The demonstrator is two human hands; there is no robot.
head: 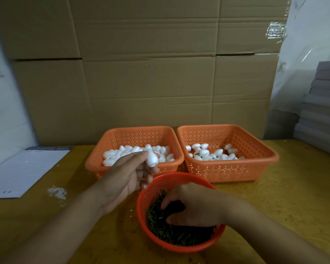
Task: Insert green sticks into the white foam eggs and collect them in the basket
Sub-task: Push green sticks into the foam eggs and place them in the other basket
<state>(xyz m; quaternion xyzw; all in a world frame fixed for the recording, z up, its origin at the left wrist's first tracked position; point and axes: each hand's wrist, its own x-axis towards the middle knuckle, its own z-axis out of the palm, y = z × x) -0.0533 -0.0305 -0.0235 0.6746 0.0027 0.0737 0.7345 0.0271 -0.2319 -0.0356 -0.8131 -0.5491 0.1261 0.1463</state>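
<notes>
Cardboard sheets back a yellow desk (274,197) where two hands work over three orange containers.

Left hand (126,176) closes its grip on a white foam egg (151,159), just in front of the left basket (111,166) of eggs. Right hand (196,206), fingers curled, digs into green sticks (171,235) in the round basket (181,178); whether it holds any is unclear. Beyond it stands the right basket (227,170).

Cardboard wall (151,73) — yellow table (293,187)
</notes>
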